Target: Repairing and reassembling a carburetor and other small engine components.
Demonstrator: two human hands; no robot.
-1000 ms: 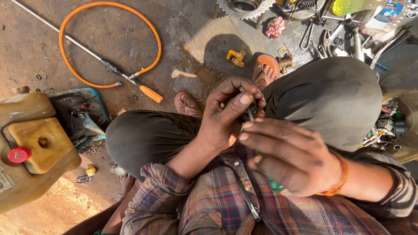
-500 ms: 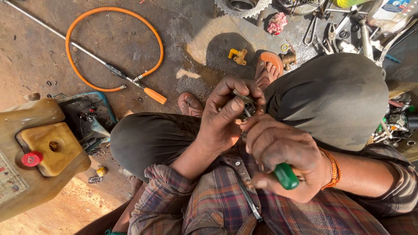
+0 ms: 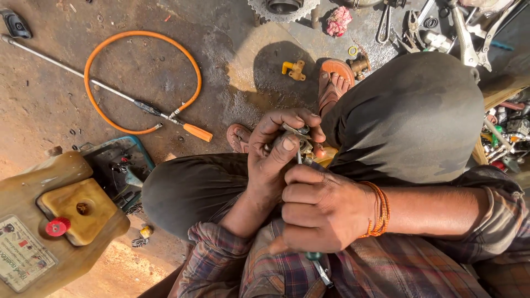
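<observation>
Screwdriver (image 3: 298,160) roughly upright, tip away, in right hand (image 3: 323,209) fist; left hand (image 3: 276,160) fingers pinching small metal part (image 3: 295,138).

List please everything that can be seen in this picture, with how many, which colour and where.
small metal part: one, grey, held in the left hand above the knees
screwdriver: one, green handle, in the right hand's grip, shaft up to the part
hose: one, orange, looped on the floor, upper left
long rod: one, metal with orange end, across the hose loop
fuel tank: one, yellowish, red cap, lower left
tray: one, blue, beside the tank
sprocket: one, grey, top edge
fitting: one, yellow, on the floor
hand tools: several, metal, upper right
left hand: one, around the part
right hand: one, orange wristband
</observation>
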